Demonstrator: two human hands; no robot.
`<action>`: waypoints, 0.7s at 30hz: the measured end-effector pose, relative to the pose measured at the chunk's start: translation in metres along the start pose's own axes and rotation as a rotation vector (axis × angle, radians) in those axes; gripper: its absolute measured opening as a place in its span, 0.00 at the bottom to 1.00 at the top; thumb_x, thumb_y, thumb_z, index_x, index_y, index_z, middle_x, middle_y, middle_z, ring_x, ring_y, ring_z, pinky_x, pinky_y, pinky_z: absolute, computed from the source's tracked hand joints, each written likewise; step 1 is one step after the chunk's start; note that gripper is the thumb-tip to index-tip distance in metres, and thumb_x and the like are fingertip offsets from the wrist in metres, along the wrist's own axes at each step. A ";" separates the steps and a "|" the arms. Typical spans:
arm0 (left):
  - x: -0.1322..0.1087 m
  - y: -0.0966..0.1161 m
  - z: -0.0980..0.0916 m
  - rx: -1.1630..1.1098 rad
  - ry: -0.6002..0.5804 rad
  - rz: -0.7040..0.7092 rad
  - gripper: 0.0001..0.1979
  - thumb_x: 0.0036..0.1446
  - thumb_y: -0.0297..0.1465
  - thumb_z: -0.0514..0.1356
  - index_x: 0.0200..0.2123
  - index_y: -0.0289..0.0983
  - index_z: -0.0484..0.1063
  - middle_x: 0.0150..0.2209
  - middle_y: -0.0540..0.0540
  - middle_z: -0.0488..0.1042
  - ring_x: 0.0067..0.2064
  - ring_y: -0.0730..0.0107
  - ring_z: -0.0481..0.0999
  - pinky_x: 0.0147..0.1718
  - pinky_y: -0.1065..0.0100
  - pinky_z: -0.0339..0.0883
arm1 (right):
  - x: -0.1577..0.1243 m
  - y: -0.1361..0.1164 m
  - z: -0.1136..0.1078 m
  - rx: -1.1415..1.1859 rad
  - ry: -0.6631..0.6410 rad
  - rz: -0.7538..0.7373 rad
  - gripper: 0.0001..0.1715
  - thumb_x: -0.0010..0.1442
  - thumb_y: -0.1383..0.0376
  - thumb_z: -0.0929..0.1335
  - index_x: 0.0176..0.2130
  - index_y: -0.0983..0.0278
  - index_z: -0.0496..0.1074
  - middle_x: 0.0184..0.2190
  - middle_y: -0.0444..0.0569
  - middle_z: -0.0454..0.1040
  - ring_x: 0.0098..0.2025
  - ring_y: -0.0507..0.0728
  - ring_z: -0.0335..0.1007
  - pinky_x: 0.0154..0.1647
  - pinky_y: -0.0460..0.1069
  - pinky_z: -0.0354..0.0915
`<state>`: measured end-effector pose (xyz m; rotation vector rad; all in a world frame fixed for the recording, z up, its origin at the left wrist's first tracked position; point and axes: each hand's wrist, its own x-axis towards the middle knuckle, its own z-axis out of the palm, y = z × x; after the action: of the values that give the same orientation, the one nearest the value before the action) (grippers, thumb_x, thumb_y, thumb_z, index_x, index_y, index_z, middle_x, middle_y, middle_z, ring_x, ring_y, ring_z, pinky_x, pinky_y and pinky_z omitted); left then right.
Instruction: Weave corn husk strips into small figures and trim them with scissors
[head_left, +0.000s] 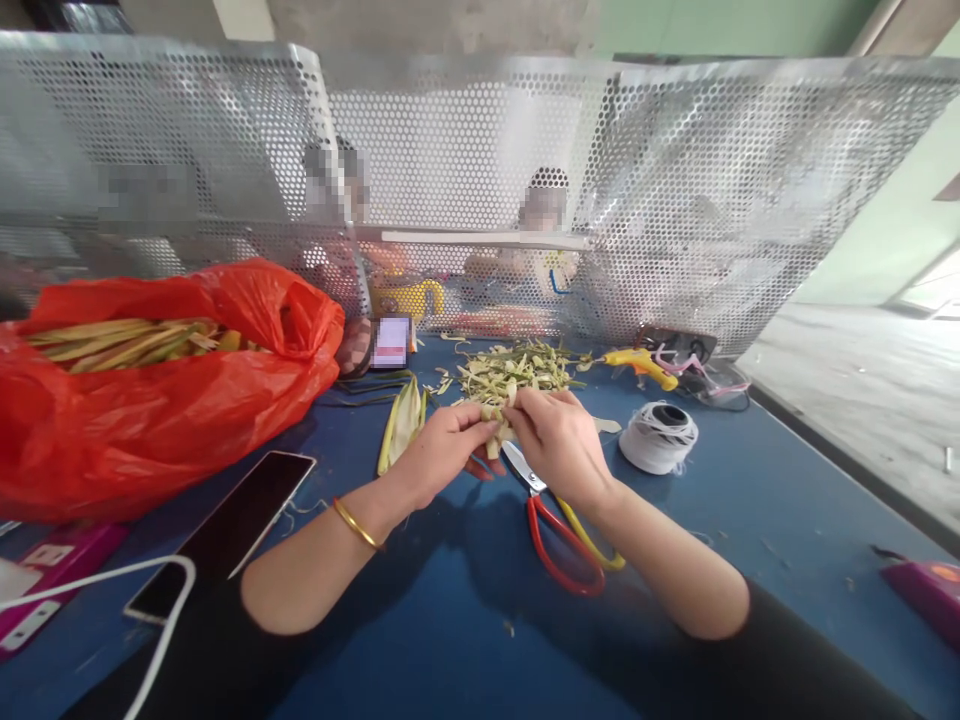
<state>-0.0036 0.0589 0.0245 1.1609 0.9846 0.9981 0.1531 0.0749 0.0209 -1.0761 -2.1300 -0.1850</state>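
Observation:
Near the middle of the blue table, my left hand [450,445] and my right hand [553,440] meet with fingers closed around a small piece of pale green plant strip [493,440]. A gold bangle is on my left wrist. Just beyond the hands lies a pile of green and cream plant scraps [517,365]. Red and yellow-handled scissors [564,545] lie below my right hand, blades partly beside it. A long pale husk [405,425] rests left of my left hand.
A red plastic bag [165,430] of dried strips fills the left, near a phone [225,530] and cable. White string spool [660,440], yellow glue gun [641,366] and glasses are right. A perforated metal screen [465,150] stands behind; people show through it.

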 end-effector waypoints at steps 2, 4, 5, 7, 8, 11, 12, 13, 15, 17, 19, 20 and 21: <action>-0.001 0.001 0.001 -0.012 0.000 -0.045 0.11 0.49 0.37 0.67 0.27 0.35 0.72 0.23 0.49 0.75 0.23 0.69 0.77 0.20 0.72 0.69 | -0.002 0.000 0.002 -0.007 -0.021 0.031 0.14 0.64 0.67 0.61 0.26 0.61 0.61 0.19 0.40 0.68 0.21 0.52 0.61 0.34 0.48 0.56; -0.002 0.002 0.004 -0.036 0.023 -0.100 0.10 0.48 0.35 0.68 0.28 0.35 0.72 0.25 0.47 0.77 0.24 0.68 0.78 0.20 0.72 0.69 | -0.003 -0.002 0.004 -0.002 -0.035 0.073 0.13 0.63 0.66 0.61 0.26 0.61 0.61 0.18 0.40 0.67 0.21 0.52 0.60 0.33 0.48 0.55; -0.002 0.002 0.005 -0.048 0.045 -0.123 0.10 0.47 0.34 0.68 0.28 0.35 0.72 0.25 0.46 0.78 0.23 0.69 0.78 0.20 0.73 0.69 | -0.003 -0.002 0.005 0.003 -0.047 0.100 0.13 0.63 0.66 0.62 0.26 0.61 0.62 0.17 0.40 0.67 0.20 0.52 0.60 0.32 0.48 0.55; -0.002 0.001 0.007 -0.074 0.096 -0.150 0.09 0.46 0.31 0.69 0.28 0.34 0.73 0.25 0.46 0.78 0.22 0.71 0.77 0.21 0.74 0.69 | -0.003 -0.003 0.006 0.025 -0.064 0.151 0.13 0.63 0.65 0.62 0.26 0.60 0.64 0.17 0.40 0.67 0.21 0.52 0.61 0.30 0.47 0.54; -0.001 0.000 0.008 -0.090 0.118 -0.156 0.09 0.45 0.31 0.70 0.27 0.34 0.73 0.25 0.46 0.78 0.22 0.72 0.77 0.21 0.74 0.69 | -0.002 -0.003 0.005 0.044 -0.060 0.167 0.13 0.64 0.65 0.62 0.27 0.60 0.65 0.18 0.40 0.69 0.22 0.53 0.63 0.30 0.47 0.55; 0.001 -0.001 0.006 -0.154 0.171 -0.151 0.09 0.46 0.31 0.70 0.27 0.34 0.73 0.24 0.46 0.78 0.22 0.73 0.76 0.22 0.74 0.68 | 0.002 -0.002 0.000 0.092 0.021 0.121 0.13 0.66 0.65 0.61 0.31 0.61 0.70 0.26 0.44 0.75 0.31 0.54 0.70 0.36 0.48 0.58; 0.002 -0.001 0.005 -0.172 0.190 -0.144 0.09 0.47 0.31 0.69 0.27 0.34 0.73 0.24 0.46 0.78 0.22 0.73 0.76 0.22 0.74 0.69 | 0.003 0.000 -0.003 0.090 0.059 0.077 0.12 0.66 0.64 0.61 0.33 0.61 0.71 0.30 0.45 0.76 0.34 0.55 0.71 0.40 0.50 0.59; 0.003 0.000 0.004 -0.187 0.208 -0.134 0.08 0.47 0.31 0.69 0.28 0.34 0.74 0.24 0.46 0.78 0.23 0.73 0.77 0.22 0.74 0.69 | 0.004 0.002 -0.006 0.076 0.090 0.024 0.11 0.66 0.63 0.62 0.34 0.61 0.72 0.32 0.46 0.77 0.37 0.56 0.71 0.43 0.51 0.59; 0.003 0.001 0.002 -0.207 0.231 -0.118 0.07 0.48 0.30 0.68 0.28 0.34 0.74 0.25 0.46 0.79 0.23 0.72 0.77 0.23 0.74 0.69 | 0.007 0.006 -0.012 0.022 0.118 -0.088 0.09 0.64 0.62 0.64 0.36 0.60 0.73 0.35 0.48 0.77 0.39 0.57 0.71 0.47 0.54 0.59; 0.003 0.002 0.001 -0.220 0.236 -0.114 0.06 0.50 0.29 0.67 0.27 0.33 0.74 0.25 0.45 0.79 0.24 0.72 0.77 0.23 0.74 0.69 | 0.009 0.009 -0.017 -0.047 0.106 -0.201 0.08 0.63 0.61 0.66 0.37 0.60 0.74 0.37 0.48 0.77 0.43 0.58 0.71 0.52 0.56 0.58; 0.002 0.003 0.002 -0.229 0.241 -0.124 0.05 0.51 0.28 0.65 0.26 0.33 0.73 0.24 0.45 0.79 0.23 0.71 0.77 0.22 0.74 0.68 | 0.009 0.011 -0.018 -0.133 0.094 -0.312 0.06 0.63 0.63 0.66 0.36 0.59 0.74 0.38 0.47 0.77 0.47 0.58 0.70 0.56 0.57 0.55; 0.002 0.003 0.002 -0.231 0.244 -0.130 0.05 0.51 0.28 0.65 0.26 0.33 0.73 0.24 0.45 0.78 0.23 0.71 0.77 0.21 0.74 0.68 | 0.009 0.011 -0.018 -0.182 0.103 -0.369 0.07 0.64 0.66 0.65 0.34 0.59 0.73 0.37 0.45 0.77 0.48 0.58 0.69 0.57 0.57 0.53; 0.002 0.003 0.003 -0.233 0.247 -0.135 0.05 0.51 0.27 0.65 0.25 0.33 0.73 0.23 0.45 0.78 0.23 0.71 0.77 0.21 0.75 0.68 | 0.008 0.010 -0.018 -0.232 0.119 -0.423 0.10 0.64 0.69 0.64 0.34 0.59 0.73 0.36 0.44 0.78 0.49 0.57 0.69 0.58 0.57 0.52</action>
<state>-0.0008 0.0602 0.0278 0.7813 1.0938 1.1315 0.1676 0.0791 0.0373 -0.7031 -2.2405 -0.6918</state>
